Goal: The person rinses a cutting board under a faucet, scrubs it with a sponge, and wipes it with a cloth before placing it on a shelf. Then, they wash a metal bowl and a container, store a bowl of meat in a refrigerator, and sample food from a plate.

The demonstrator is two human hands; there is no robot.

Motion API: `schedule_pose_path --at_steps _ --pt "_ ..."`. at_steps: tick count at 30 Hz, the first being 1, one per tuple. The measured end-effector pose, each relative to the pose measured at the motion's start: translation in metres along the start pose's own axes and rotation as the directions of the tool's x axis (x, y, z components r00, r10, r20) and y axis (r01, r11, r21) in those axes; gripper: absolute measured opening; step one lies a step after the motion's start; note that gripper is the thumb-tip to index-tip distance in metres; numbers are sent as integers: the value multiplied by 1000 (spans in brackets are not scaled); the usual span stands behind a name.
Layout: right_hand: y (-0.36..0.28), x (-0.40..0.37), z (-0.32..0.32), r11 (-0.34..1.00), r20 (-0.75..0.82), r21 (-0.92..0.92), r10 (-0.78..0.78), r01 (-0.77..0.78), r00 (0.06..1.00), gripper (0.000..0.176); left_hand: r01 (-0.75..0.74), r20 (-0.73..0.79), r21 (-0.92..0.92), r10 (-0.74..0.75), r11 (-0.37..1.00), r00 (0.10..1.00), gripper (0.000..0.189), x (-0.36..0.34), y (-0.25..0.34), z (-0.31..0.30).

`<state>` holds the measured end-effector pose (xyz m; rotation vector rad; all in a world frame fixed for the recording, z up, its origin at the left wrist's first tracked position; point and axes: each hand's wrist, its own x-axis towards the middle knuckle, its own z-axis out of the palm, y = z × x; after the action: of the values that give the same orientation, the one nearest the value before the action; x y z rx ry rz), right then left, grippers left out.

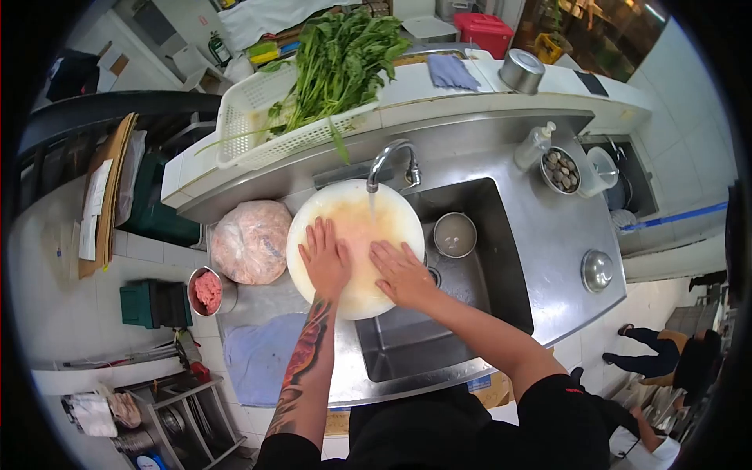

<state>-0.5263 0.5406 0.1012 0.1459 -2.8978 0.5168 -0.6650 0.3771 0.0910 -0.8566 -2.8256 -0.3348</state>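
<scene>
A round white board (356, 301) with a yellowish-brown stained middle lies over the left part of the steel sink (470, 345). Water runs onto its far part from the curved faucet (392, 153). My left hand (324, 258) lies flat on the board, left of its middle, fingers spread and pointing away from me. On the right half rests my right hand (403, 274), palm down, fingers apart and angled to the left. Neither hand holds anything. A metal bowl (455, 235) with cloudy liquid stands in the sink beside the board.
Left of the board are a bag of meat (251, 243), a pot of ground meat (207, 291) and a blue cloth (262, 356). Leafy greens (337, 66) fill a white basket (298, 145) behind. Rightward are a pump bottle (534, 146), a bowl (560, 171) and another person (666, 356).
</scene>
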Motion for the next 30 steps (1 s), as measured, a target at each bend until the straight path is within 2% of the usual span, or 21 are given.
schedule_pose_path --at_steps 2,3,5,6,8,9,12,14,15,17,18,20,22,23,24,26,27,30 --pt "0 3 2 1000 20 30 -5 5 1000 59 66 -69 62 -61 996 996 61 1 7 5" --pt "5 16 6 998 8 -47 30 -29 1000 60 77 -70 62 -72 995 995 61 -2 4 7" --pt "13 50 9 985 -12 -143 93 -94 996 62 -144 16 -98 147 985 989 62 -8 -5 8" --pt "15 68 12 987 -11 -137 83 -83 997 62 -135 16 -91 137 987 990 62 -14 -9 2" --pt "18 96 27 973 -131 -146 161 -180 978 61 -309 137 -201 339 930 931 65 -27 -12 -14" --pt "16 102 36 975 -124 -140 158 -175 980 61 -301 143 -199 331 933 933 65 -28 -14 -19" --pt "10 106 48 957 -214 -175 191 -230 958 61 -260 120 -178 284 949 951 64 -14 -17 -23" --pt "3 79 38 991 -80 -116 57 -66 995 61 -126 29 -12 126 992 992 59 -8 -14 -13" --pt "3 67 32 991 -73 -116 53 -61 996 61 -119 31 -15 119 993 992 59 -7 -12 -11" --pt "6 50 21 996 17 -40 -75 76 997 60 -10 -34 -53 8 999 999 58 -4 -8 -7" --pt "10 55 19 995 31 -34 -90 91 995 60 11 -30 -53 -13 999 999 58 -5 -7 -7" --pt "22 87 17 994 -11 -105 -45 44 999 59 15 -22 -98 -17 995 1000 57 -4 -7 -11" --pt "32 124 44 963 -91 -246 92 -112 992 60 32 -24 -123 -35 992 999 57 -5 -13 -5" --pt "28 138 52 941 -67 -252 216 -226 974 60 22 -24 -156 -26 988 999 56 -6 -17 -3" --pt "20 141 59 951 -52 -243 186 -193 981 60 56 -26 -145 -60 988 998 56 -7 -18 -4" --pt "12 138 69 920 -90 -289 251 -266 964 60 177 -114 -78 -186 981 976 57 -7 -16 -4" --pt "5 124 58 970 -37 -160 181 -185 983 60 213 -116 -72 -220 974 969 57 -6 -16 -2" --pt "-17 57 23 987 129 -131 -74 91 989 60 231 -182 -108 -247 967 952 58 -6 -22 5"
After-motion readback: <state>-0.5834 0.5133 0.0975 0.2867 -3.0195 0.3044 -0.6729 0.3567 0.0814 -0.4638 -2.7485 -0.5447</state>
